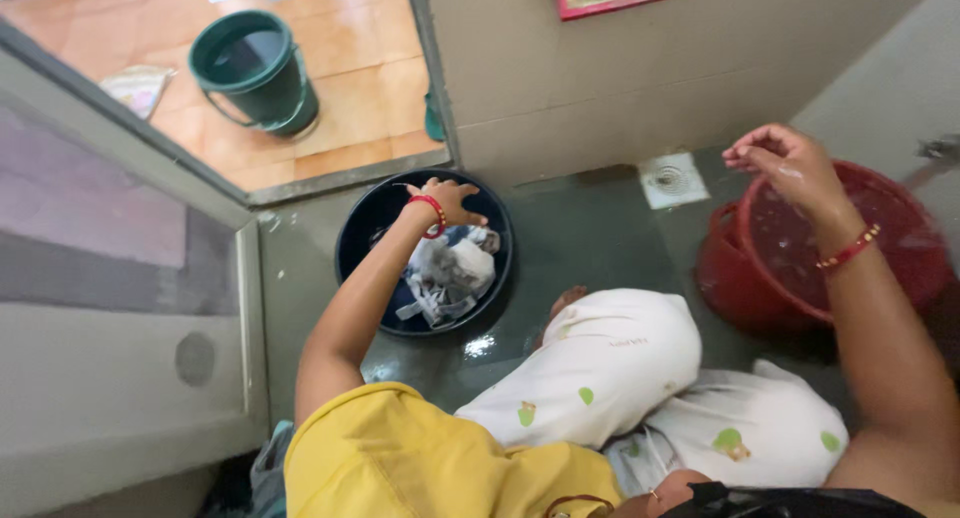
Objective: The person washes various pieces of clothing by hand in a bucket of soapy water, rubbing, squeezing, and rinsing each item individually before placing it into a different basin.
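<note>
On the wet grey floor (590,228), nearest the camera, the person squats with knees in pale printed trousers (600,363) and a yellow top (400,458). Beyond the knees, toward the doorway side of the floor, stands the dark blue basin (365,223) with a crumpled grey-and-white cloth (450,273) lying in it. The left hand (450,200) hovers over the basin's far rim, fingers loosely curled and holding nothing that I can make out. Toward the floor's opposite side, the right hand (785,163) hangs above the red bucket (760,278) of water, fingers pinched loosely together and wet, seemingly empty.

The cloth is bunched, so it points nowhere clearly; its longer run goes roughly from the basin's near rim toward the far right rim.

Judging the risks: the floor is slick, so a squatting foot could slip, and a heavy, soaked cloth lifted one-handed could drip or slide free.

Farther off, a floor drain (672,180) sits against the wall, and a green bucket (255,68) stands on the orange tiles outside.
</note>
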